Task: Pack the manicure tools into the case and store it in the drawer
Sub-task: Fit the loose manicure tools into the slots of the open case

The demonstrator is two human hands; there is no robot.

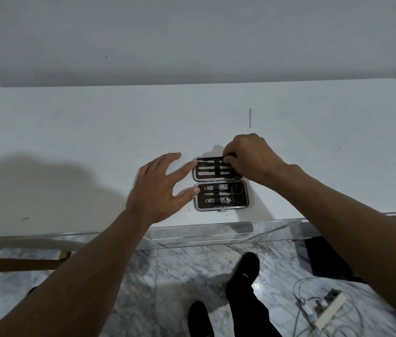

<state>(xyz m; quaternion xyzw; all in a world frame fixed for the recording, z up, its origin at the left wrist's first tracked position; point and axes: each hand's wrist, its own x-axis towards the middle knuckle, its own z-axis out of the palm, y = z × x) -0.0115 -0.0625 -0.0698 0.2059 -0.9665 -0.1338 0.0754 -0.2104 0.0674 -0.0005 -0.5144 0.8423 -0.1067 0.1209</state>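
A small manicure case (220, 207) lies open on the white table (70, 132), both halves dark inside with metal tools under black straps. The near half holds two clippers, a file and black-handled scissors (237, 193). The far half holds several slim steel tools. My left hand (161, 186) rests flat beside the case, fingers spread, its index fingertip and thumb touching the case's left edge. My right hand (248, 156) sits over the far half's right end, fingertips pinched on the top slim tool (210, 161). One thin dark tool (250, 117) lies alone on the table farther back.
A clear acrylic drawer (216, 233) stands pulled out below the table's front edge, under the case. The floor is marble; my legs and dark shoes show below. A power strip (328, 310) with cables lies on the floor at right.
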